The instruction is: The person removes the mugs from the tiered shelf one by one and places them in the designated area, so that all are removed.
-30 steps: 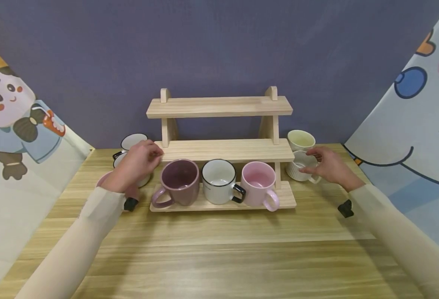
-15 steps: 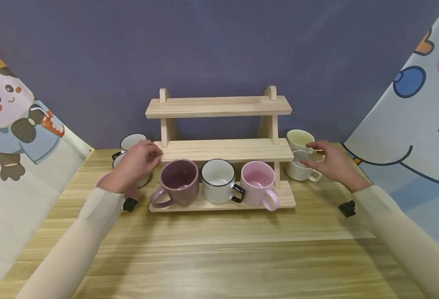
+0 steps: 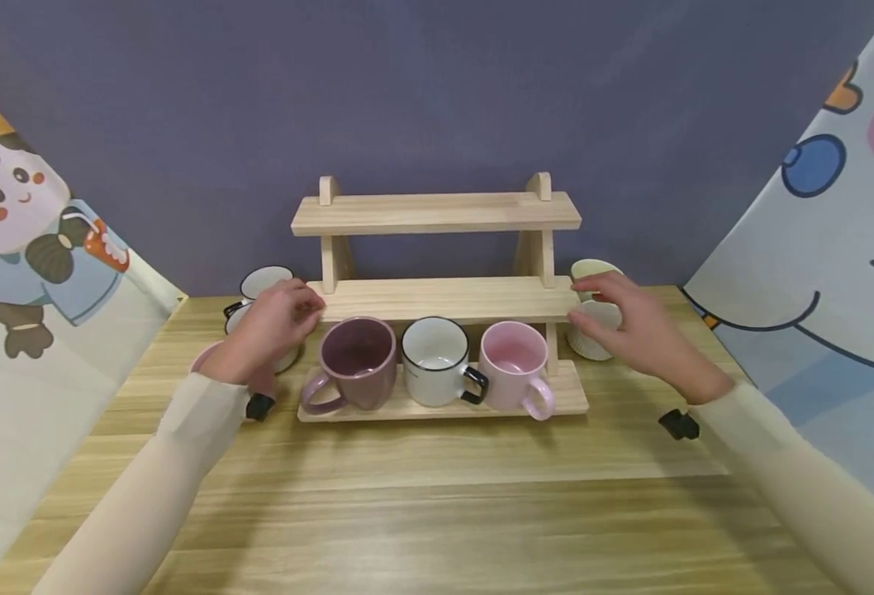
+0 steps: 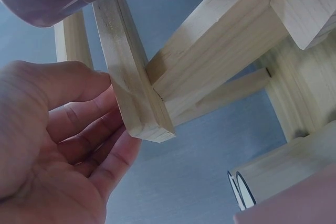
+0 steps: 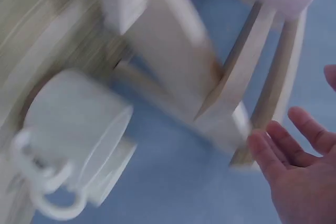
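Note:
A three-tier wooden shelf rack (image 3: 437, 299) stands on the table against the wall. My left hand (image 3: 277, 322) pinches the left end of its middle board (image 4: 126, 72) between thumb and fingers. At the rack's other side, my right hand (image 3: 634, 330) is held with its fingers apart near the middle board's right end. The right wrist view is blurred there, so contact is hard to tell. On the bottom tier sit a mauve mug (image 3: 358, 364), a white mug with black rim and handle (image 3: 435, 359) and a pink mug (image 3: 515, 364).
Behind my right hand stand a pale yellow-green cup (image 3: 589, 268) and a white ribbed cup (image 3: 589, 343), partly covered. Left of the rack are black-rimmed white mugs (image 3: 266, 279) and a pink mug (image 3: 202, 355), partly behind my left arm. A printed sheet stands at either side.
My right hand has moved left, away from the white ribbed cup and across to the rack's right end. The left hand and the mugs on the rack have stayed in place.

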Demonstrator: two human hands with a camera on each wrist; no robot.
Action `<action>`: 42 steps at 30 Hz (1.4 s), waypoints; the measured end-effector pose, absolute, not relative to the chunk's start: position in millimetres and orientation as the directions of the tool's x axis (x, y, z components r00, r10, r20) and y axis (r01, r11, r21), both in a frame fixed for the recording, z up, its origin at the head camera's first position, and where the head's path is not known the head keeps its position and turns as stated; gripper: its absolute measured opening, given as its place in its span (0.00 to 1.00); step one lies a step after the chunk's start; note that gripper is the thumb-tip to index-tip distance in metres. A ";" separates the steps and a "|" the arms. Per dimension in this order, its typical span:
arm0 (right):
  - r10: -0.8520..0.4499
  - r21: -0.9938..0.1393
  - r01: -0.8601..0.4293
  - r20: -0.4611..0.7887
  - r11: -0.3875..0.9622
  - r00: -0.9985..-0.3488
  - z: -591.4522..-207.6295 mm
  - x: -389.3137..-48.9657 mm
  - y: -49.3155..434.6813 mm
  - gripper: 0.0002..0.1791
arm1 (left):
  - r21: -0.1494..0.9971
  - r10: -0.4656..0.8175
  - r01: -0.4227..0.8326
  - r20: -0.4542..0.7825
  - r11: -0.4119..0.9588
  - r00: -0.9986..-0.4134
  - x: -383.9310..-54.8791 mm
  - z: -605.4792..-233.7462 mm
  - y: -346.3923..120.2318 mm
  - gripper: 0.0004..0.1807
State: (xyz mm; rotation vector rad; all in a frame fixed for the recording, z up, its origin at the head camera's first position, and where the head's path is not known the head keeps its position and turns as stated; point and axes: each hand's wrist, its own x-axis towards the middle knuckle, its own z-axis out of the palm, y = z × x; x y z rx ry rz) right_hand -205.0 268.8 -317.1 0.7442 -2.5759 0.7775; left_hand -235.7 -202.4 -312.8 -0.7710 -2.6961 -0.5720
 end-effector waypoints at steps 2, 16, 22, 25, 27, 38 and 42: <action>-0.423 -0.388 -0.618 0.480 0.683 -0.769 -316.0 -200.3 257.5 0.22 | 0.294 0.448 0.558 0.365 0.776 -0.816 -236.4 -313.3 -202.1 0.05; -0.462 -0.302 -0.550 0.319 0.778 -0.828 -311.3 -182.6 197.5 0.43 | 0.303 0.433 0.527 0.327 0.794 -0.840 -235.2 -311.9 -201.6 0.07; -0.460 -0.291 -0.547 0.319 0.785 -0.829 -315.5 -183.7 192.2 0.44 | 0.303 0.426 0.513 0.311 0.803 -0.850 -234.7 -310.8 -201.3 0.07; -0.464 -0.287 -0.546 0.310 0.787 -0.830 -316.4 -183.4 190.0 0.42 | 0.302 0.423 0.509 0.308 0.806 -0.852 -235.0 -310.8 -201.5 0.07; -0.470 -0.284 -0.552 0.308 0.784 -0.827 -317.0 -183.5 189.2 0.41 | 0.298 0.427 0.515 0.314 0.804 -0.848 -235.4 -310.8 -201.3 0.07; -0.493 -0.284 -0.601 0.368 0.747 -0.788 -322.3 -185.1 192.6 0.38 | 0.294 0.436 0.527 0.323 0.797 -0.840 -236.6 -311.7 -202.5 0.07; -0.473 -0.305 -0.586 0.371 0.751 -0.799 -322.9 -185.2 199.0 0.37 | 0.292 0.439 0.532 0.329 0.795 -0.836 -236.3 -311.7 -203.0 0.07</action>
